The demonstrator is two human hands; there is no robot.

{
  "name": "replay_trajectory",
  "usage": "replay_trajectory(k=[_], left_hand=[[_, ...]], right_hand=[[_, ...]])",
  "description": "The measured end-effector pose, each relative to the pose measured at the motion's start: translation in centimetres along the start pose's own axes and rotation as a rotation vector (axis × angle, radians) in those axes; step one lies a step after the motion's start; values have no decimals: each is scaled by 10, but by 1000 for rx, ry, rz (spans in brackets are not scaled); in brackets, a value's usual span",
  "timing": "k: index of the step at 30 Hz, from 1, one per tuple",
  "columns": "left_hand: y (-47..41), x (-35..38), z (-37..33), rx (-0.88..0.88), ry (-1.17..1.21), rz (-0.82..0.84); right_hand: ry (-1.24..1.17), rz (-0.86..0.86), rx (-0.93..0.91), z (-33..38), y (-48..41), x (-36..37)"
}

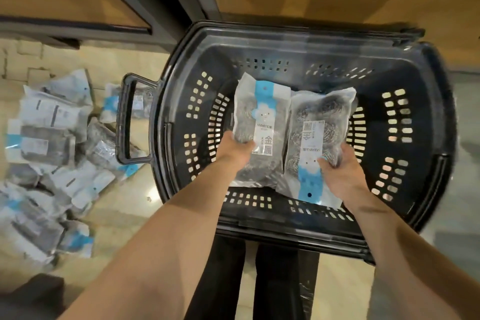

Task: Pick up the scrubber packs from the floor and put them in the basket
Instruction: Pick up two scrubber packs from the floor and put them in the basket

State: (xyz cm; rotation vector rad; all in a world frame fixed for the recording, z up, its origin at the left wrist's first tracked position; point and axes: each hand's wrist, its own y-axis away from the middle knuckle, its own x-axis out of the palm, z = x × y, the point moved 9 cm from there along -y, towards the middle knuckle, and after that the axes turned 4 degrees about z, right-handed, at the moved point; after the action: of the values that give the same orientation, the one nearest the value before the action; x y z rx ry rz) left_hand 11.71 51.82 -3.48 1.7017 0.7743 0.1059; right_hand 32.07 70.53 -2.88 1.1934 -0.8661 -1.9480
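The fingers of the left grip [235, 148] lie out of sight under the left pack [262, 112], with only the thumb showing. The right pack [311, 132] covers most fingers of the right grip [340, 174]. Both packs hide the middle of the basket [428, 117] bottom, and their small print is too fine to read. The pile of packs [49, 138] on the floor is blurred and cut off by the left edge. The handle [124, 117] crosses a further pack [111, 104]. The dark shape [31, 296] in the bottom left corner cannot be identified.
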Motion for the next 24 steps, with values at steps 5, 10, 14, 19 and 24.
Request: replay_trajectory(k=[5,10,14,19,24], left_hand=[[19,-14,-8,25,-35,-2],[62,-33,-16,62,-63,58],[129,-85,-28,88,-45,24],[245,-185,-30,117,97,-79],[363,-299,-6,161,276,-279]], right_hand=[[141,71,29,9,19,0],[306,125,-42,39,63,-9],[373,141,-156,92,125,-25],[551,148,-358,181,229,-56],[634,117,-598,277,357,-91]])
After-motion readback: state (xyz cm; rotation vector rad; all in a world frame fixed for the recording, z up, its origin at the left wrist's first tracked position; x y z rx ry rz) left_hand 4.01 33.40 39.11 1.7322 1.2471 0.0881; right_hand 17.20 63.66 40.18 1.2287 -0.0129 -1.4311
